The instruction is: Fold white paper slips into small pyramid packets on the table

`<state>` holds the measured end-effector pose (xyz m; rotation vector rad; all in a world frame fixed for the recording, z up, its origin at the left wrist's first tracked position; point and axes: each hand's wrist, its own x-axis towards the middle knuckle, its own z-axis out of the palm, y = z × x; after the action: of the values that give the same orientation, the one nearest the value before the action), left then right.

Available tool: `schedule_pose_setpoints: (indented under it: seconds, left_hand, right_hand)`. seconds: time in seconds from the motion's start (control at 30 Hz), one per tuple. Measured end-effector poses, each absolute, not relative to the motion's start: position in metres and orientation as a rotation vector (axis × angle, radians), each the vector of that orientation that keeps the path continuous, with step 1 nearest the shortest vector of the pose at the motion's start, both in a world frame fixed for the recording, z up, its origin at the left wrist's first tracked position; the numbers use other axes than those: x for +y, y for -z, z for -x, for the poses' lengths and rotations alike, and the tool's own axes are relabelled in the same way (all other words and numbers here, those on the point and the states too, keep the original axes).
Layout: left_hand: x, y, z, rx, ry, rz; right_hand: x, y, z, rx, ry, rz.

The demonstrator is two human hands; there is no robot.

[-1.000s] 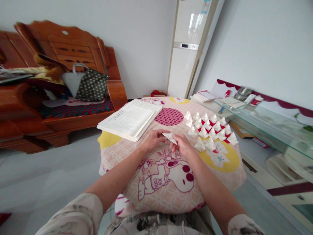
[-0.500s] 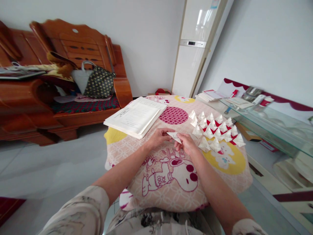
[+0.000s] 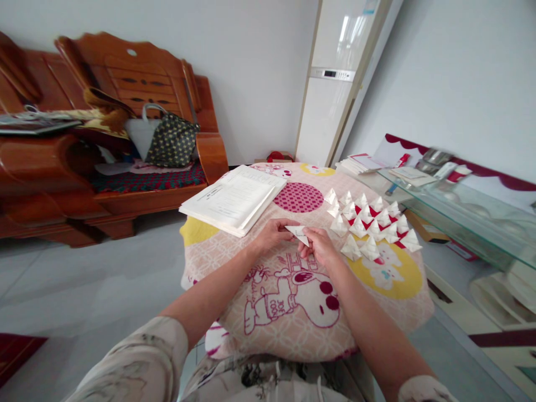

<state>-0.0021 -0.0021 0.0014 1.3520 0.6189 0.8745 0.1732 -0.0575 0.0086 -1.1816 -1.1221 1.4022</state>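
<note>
Both my hands meet over the middle of a small table covered with a pink cartoon-print cloth (image 3: 293, 318). My left hand (image 3: 272, 235) and my right hand (image 3: 320, 245) pinch a small folded white paper piece (image 3: 298, 231) between their fingertips, just above the cloth. To the right of my hands, several folded white and red paper triangles (image 3: 368, 223) lie in rows on the cloth. A thick stack of white paper sheets (image 3: 234, 200) rests at the table's far left corner.
A carved wooden bench (image 3: 104, 145) with a dotted bag (image 3: 171, 139) stands at the left. A tall white standing air conditioner (image 3: 335, 84) fills the far corner. A glass-topped cabinet (image 3: 460, 206) with papers and cups runs along the right wall.
The view has swung a little to the left. My hands keep pinching the folded paper piece in the same spot.
</note>
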Motion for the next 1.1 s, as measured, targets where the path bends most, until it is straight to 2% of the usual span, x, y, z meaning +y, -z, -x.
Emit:
schedule_pose_setpoints:
  seconds: [0.43, 0.67, 0.87, 1.1]
  left_hand:
    - [-0.004, -0.001, 0.000, 0.707, -0.938, -1.380]
    - [-0.003, -0.001, 0.003, 0.914, -0.973, -1.584]
    - [-0.009, -0.006, 0.000, 0.876, -1.037, -1.755]
    - [-0.016, -0.011, -0.002, 0.825, -1.020, -1.852]
  right_hand:
    - [-0.059, -0.006, -0.168, -1.184, -1.289, 1.263]
    - [-0.055, -0.008, -0.173, -1.010, -1.455, 1.084]
    - [-0.054, -0.009, -0.174, -0.981, -1.607, 0.958]
    - [-0.052, -0.007, -0.175, -0.993, -1.593, 0.949]
